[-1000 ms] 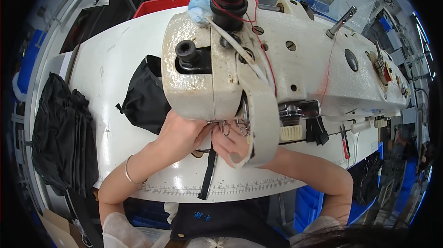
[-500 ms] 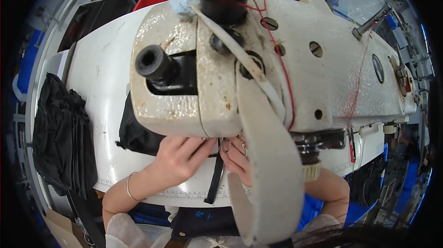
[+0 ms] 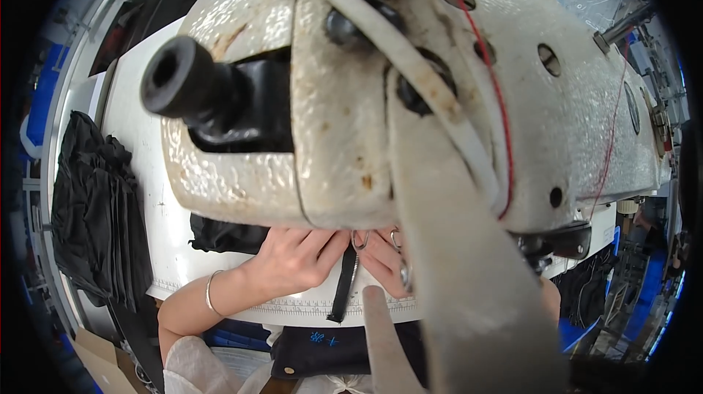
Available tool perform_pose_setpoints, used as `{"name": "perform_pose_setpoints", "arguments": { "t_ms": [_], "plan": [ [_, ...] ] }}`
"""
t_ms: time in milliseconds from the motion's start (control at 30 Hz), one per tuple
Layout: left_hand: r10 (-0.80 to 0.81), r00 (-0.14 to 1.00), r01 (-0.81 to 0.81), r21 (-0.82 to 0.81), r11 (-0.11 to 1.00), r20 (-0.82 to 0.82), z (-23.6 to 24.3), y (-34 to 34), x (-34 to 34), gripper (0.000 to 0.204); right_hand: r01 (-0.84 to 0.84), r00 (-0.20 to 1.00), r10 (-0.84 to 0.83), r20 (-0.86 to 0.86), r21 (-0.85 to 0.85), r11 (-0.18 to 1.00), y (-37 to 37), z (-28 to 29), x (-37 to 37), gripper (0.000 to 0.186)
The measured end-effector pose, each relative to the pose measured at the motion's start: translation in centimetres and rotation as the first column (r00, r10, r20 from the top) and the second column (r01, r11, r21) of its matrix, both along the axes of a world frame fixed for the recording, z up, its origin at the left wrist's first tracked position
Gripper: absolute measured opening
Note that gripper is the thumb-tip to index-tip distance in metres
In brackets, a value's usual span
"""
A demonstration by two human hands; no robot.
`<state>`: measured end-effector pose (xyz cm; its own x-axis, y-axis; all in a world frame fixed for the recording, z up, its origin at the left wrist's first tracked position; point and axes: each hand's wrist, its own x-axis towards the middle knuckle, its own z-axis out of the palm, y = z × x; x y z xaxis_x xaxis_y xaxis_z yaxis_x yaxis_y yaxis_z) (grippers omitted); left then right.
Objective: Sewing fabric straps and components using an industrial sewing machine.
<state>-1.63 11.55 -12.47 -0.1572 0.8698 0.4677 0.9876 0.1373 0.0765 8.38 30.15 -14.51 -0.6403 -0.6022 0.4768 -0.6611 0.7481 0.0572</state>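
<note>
A white sewing machine head fills the middle of the view and hides my fingertips. My left hand, a bangle at its wrist, is closed under its front edge, fingers bent together at the top of a black zipper strip. The strip hangs toward me between my hands. Behind my left hand lies black fabric. My right hand is closed just right of the zipper, partly behind the machine's pale curved strap. Small metal loops show by its fingers; whatever it grips is hidden.
A heap of black fabric hangs over the left side of the white table. Red thread runs down the machine. A ruler scale edges the table near me. At the lower left stands an open cardboard box.
The machine head looks larger and nearer, and its strap covers more of my right arm. Both hands stay by the zipper, whose strip hangs almost as before. Less of the black fabric shows.
</note>
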Motion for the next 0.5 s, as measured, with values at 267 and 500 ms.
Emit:
{"name": "perform_pose_setpoints", "arguments": {
  "t_ms": [267, 500],
  "plan": [
    [-0.027, 0.998, 0.028, -0.022, 0.999, 0.057, -0.1, -0.1, -0.5, 0.025, 0.11, 0.962, -0.072, 0.263, -0.134, 0.985, 0.0, 2.1, 0.1, 0.033],
    [-0.016, 0.962, 0.029, -0.042, 0.999, 0.274, -0.8, 0.6, -3.5, 0.02, 0.23, 0.947, -0.106, 0.302, -0.411, 0.882, -0.1, -1.2, -1.6, 0.034]
  ]
}}
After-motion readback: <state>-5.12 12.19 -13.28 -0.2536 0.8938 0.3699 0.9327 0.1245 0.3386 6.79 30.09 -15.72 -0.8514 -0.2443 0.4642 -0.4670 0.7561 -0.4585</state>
